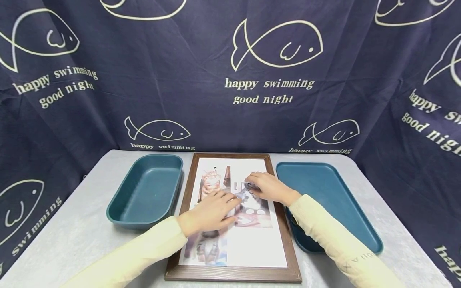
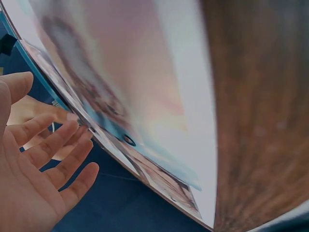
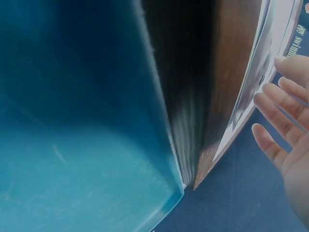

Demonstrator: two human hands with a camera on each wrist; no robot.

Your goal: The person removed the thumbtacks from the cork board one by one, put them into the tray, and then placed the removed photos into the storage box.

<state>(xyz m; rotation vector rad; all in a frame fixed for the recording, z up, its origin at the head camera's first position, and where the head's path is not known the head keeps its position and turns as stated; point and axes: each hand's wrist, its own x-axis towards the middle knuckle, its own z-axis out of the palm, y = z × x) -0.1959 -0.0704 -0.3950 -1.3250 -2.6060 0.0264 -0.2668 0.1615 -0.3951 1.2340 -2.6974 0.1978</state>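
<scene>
My left hand (image 1: 213,212) lies across the middle of a white board with cat pictures, set in a brown wooden frame (image 1: 234,274). Its fingers are spread and fairly straight, and the left wrist view shows no object in the palm (image 2: 29,183). My right hand (image 1: 269,187) is over the grey-and-white cat picture (image 1: 252,204), fingertips bent slightly down towards it. In the right wrist view its fingers (image 3: 277,108) are loosely extended, with nothing seen in them. An orange cat picture (image 1: 210,180) shows at upper left; another picture (image 1: 209,252) is partly covered by my left hand.
A deep teal bin (image 1: 153,192) stands left of the frame. To the right, a flat teal tray (image 1: 324,184) sits close to the frame's edge, under my right forearm. A navy curtain (image 1: 201,80) with fish drawings hangs behind the pale table (image 1: 86,224).
</scene>
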